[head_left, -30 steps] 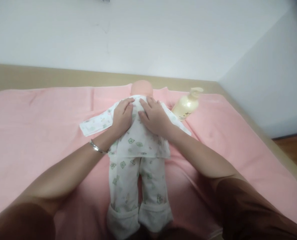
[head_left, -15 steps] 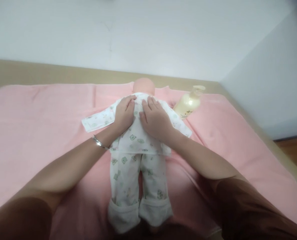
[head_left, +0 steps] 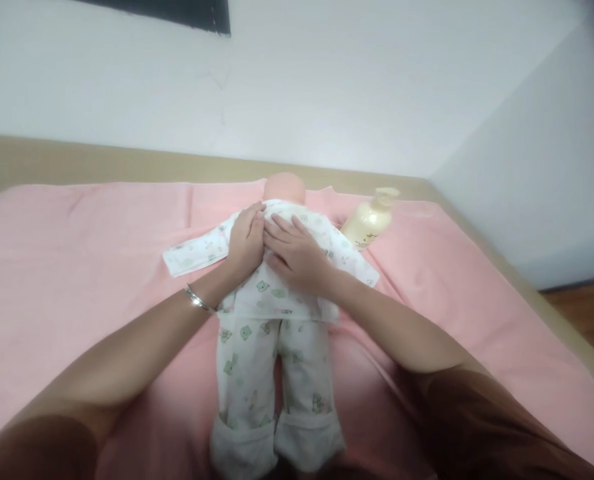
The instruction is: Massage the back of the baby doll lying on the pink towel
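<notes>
A baby doll (head_left: pixel 284 189) lies on a pink sheet, its head at the far end and its face not visible. It wears a white printed top (head_left: pixel 271 300) and matching trousers (head_left: pixel 249 373) with folded-up cuffs. My left hand (head_left: pixel 247 241) rests along the left side of the doll's upper back, its fingers stretched forward. Flat across the middle of the back lies my right hand (head_left: pixel 299 257), fingers extended and slightly spread, the tips close to my left hand. Neither hand grips anything.
A cream pump bottle (head_left: pixel 371 219) leans beside the doll's right-hand sleeve. The pink sheet (head_left: pixel 91 267) covers a padded surface with a tan edge (head_left: pixel 127 160) against a white wall (head_left: pixel 327 87). Part of a dark panel (head_left: pixel 197 13) shows at the top.
My right hand has slid left across the doll's back and turned its fingers further left, nearer my left hand. My left hand stays in place. The camera view has tilted up slightly.
</notes>
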Motion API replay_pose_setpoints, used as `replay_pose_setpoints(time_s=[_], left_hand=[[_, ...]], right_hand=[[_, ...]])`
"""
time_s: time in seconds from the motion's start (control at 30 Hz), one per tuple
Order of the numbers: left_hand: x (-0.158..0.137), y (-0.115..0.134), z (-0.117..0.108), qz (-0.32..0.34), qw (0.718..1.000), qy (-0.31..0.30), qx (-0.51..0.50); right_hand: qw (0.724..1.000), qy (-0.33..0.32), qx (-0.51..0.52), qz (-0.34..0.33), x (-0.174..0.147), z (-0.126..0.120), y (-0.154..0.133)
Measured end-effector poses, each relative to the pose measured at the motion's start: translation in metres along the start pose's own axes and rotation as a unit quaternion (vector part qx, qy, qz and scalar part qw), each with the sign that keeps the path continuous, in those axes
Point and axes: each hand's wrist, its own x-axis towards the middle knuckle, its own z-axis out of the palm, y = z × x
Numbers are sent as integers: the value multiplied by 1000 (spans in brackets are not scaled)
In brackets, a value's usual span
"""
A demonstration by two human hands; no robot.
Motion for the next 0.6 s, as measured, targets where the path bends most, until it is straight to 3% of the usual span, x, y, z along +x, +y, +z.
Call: replay_pose_setpoints(time_s=[0.27,0.43,0.6], left_hand=[[2,2,-1,22,999,-15,45],[3,0,0,21,998,-19,60],[3,-2,0,23,997,-26,66]], right_hand=[[998,-8,-14,62,14,-3,49],[982,16,-89,167,1,-1,12],[989,41,-125,74,-16,3,-22]])
